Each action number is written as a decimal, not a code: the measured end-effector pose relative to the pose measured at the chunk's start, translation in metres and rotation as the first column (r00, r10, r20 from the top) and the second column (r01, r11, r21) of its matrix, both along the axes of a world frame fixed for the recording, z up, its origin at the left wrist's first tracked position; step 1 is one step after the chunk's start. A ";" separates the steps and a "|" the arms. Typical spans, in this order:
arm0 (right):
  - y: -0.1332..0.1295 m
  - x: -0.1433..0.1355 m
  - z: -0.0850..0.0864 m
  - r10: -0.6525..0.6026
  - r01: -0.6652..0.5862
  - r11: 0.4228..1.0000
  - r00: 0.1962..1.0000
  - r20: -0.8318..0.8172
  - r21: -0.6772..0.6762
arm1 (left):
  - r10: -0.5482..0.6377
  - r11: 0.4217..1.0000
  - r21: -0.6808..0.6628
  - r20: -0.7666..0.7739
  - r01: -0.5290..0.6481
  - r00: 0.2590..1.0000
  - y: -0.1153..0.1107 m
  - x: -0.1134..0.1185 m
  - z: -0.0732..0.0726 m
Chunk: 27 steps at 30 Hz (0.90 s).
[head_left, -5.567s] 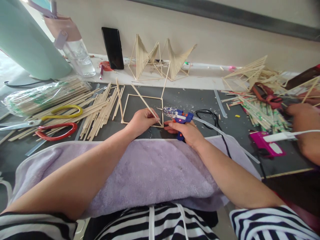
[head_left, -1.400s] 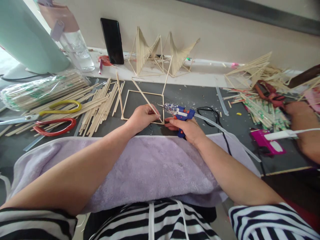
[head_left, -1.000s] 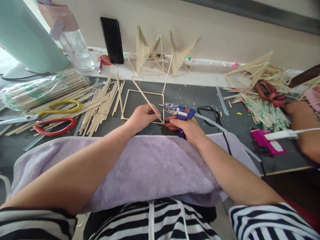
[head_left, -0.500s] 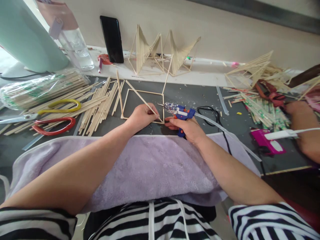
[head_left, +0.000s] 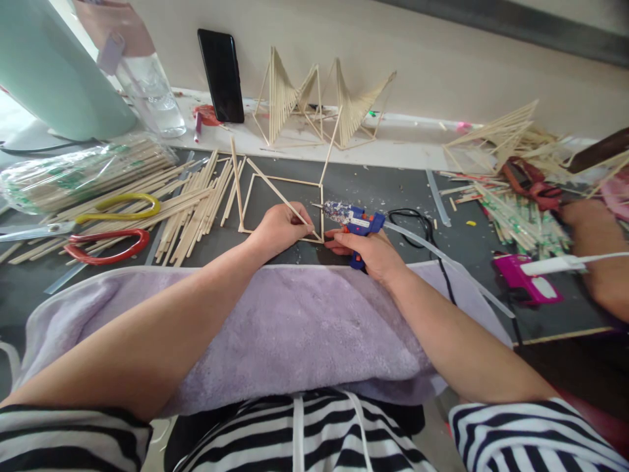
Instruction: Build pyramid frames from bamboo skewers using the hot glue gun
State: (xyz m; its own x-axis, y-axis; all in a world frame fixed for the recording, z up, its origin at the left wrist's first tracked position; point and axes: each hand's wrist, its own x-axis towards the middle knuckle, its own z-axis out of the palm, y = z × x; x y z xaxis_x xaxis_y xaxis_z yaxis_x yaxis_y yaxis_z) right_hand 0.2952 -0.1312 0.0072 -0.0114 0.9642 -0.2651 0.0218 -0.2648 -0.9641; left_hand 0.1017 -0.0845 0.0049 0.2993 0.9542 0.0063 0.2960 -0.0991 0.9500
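Note:
A square frame of thin wooden sticks (head_left: 287, 179) lies on the dark table, with upright sticks rising from its left front and right back corners. My left hand (head_left: 281, 228) is closed on a slanting wooden stick (head_left: 270, 184), whose lower end meets the frame's right front corner. In my right hand (head_left: 376, 252) is a blue glue gun (head_left: 361, 223), its nozzle pointing left just above the frame's right side. Fingers of this hand reach close to the same corner. A clear glue stick (head_left: 432, 248) sticks out of the gun's rear.
Loose wooden sticks (head_left: 189, 216) and scissors (head_left: 105, 252) lie left. Finished stick models (head_left: 278, 98) stand along the wall beside a phone (head_left: 221, 75). A purple towel (head_left: 295, 328) covers the front edge. At right are a magenta device (head_left: 525, 278) and another person's arm (head_left: 602, 255).
Nothing in the hands has visibly moved; only the camera view has shifted very slightly.

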 end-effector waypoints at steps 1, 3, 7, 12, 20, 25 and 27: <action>0.000 0.000 0.000 -0.001 0.001 1.000 1.000 0.002 0.000 | 0.001 1.000 0.001 -0.002 -0.001 1.000 0.000 0.000 0.000; 0.000 0.000 0.000 -0.004 0.004 1.000 1.000 0.005 0.002 | 0.004 1.000 0.003 -0.014 -0.004 1.000 0.000 0.000 0.000; 0.000 0.000 0.000 -0.006 0.006 1.000 1.000 0.009 0.006 | 0.009 1.000 0.008 -0.030 -0.009 1.000 0.000 0.000 0.000; 0.000 -0.001 0.000 -0.007 0.007 1.000 1.000 0.013 0.004 | 0.003 1.000 0.004 -0.028 -0.003 1.000 -0.001 0.000 0.001; 0.000 -0.001 0.001 -0.004 0.004 1.000 1.000 0.013 0.000 | 0.003 1.000 0.005 -0.021 -0.003 1.000 0.000 0.000 0.000; -0.001 0.000 0.002 0.008 -0.008 1.000 1.000 0.022 -0.001 | -0.002 1.000 -0.012 0.007 0.002 1.000 -0.001 0.000 0.001; -0.001 0.000 0.001 0.009 -0.009 1.000 0.999 0.035 0.005 | -0.001 1.000 -0.014 0.009 0.002 1.000 -0.001 0.000 0.001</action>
State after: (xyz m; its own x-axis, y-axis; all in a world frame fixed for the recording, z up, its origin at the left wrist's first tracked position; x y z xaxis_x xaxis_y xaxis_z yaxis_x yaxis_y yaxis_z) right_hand 0.2956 -0.1319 0.0086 -0.0111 0.9653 -0.2608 0.0585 -0.2598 -0.9639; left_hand 0.1021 -0.0854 0.0056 0.3007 0.9537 -0.0044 0.2875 -0.0863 0.9539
